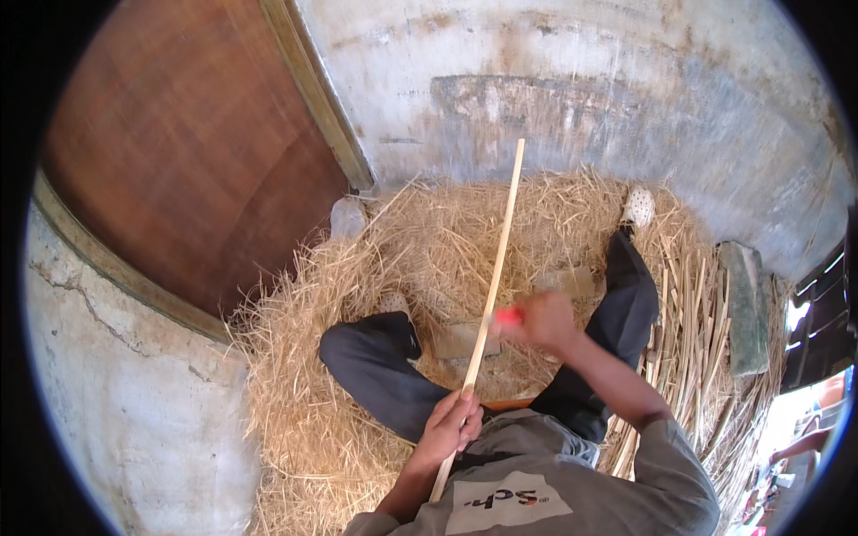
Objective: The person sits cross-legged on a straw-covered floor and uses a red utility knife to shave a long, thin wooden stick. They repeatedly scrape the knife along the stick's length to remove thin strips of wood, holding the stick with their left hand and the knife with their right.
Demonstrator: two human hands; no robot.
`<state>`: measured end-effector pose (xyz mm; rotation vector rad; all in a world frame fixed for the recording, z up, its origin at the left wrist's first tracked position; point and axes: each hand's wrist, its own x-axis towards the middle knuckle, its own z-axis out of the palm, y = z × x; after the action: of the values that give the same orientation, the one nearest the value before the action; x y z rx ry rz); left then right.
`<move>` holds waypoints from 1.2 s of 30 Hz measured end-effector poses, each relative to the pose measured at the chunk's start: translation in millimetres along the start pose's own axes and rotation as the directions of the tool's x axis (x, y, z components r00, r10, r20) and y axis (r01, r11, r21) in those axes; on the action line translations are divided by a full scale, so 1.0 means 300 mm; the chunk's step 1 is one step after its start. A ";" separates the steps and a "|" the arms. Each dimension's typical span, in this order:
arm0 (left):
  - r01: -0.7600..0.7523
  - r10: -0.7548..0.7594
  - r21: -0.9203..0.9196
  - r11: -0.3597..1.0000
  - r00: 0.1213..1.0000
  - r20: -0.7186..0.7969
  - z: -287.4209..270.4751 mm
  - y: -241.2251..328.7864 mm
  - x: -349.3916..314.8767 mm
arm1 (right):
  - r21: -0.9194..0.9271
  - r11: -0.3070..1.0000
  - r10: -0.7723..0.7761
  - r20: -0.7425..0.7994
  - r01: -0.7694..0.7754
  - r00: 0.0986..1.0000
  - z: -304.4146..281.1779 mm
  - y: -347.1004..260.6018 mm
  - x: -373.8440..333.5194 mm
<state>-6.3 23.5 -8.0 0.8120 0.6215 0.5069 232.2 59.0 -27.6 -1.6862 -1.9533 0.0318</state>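
Note:
A long, pale wooden strip (503,246) runs from my lap up and away, tilted a little to the right. Near its lower end, my left hand (453,423) is closed around it. My right hand (549,320) grips a red-handled tool (508,318) against the strip's right side, about midway along. Motion smears that hand and the tool, so I cannot make out the tool's working end. My legs are spread on both sides of the strip.
Tangled straw-like shavings (304,429) cover the ground around my legs. Long thin sticks (688,357) lie at the right, beside a greenish stone block (744,308). Flat blocks (465,341) show among the shavings. A brown door (197,143) and a stained wall (572,89) stand ahead.

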 end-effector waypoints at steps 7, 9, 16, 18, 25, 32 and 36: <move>-0.016 0.017 0.027 1.000 1.000 -0.024 0.017 0.017 -0.006 | -0.061 0.994 -0.090 0.018 0.091 0.996 0.005 -0.021 0.007; 0.049 -0.049 -0.001 0.999 0.999 -0.005 0.018 0.014 -0.017 | -0.156 0.977 0.131 -0.080 -0.142 0.988 0.030 0.094 0.076; 0.055 -0.055 -0.004 0.998 0.997 -0.046 0.016 0.004 -0.020 | -0.007 0.998 -0.060 0.031 0.060 0.998 0.030 0.036 0.001; 0.031 -0.028 0.073 0.997 0.999 -0.037 0.014 0.002 -0.004 | -0.005 0.994 -0.110 -0.051 0.110 0.993 -0.001 0.034 0.025; 0.059 -0.058 0.023 0.998 0.997 -0.042 0.033 -0.013 -0.022 | -0.026 0.981 0.194 -0.007 -0.194 0.981 0.031 0.176 0.070; 0.092 -0.093 0.140 0.986 0.996 0.000 0.046 -0.023 -0.055 | 0.030 0.944 0.329 -0.136 -0.328 0.935 -0.084 0.292 0.186; 0.050 -0.062 0.237 0.970 0.997 0.046 0.051 -0.046 -0.056 | -0.105 0.898 0.415 -0.124 -0.428 0.901 -0.136 0.469 0.226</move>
<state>-5.5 -2.9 -5.5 1.0266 0.6613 0.3621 373.0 137.7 -18.3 -2.1290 -1.5121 -0.0180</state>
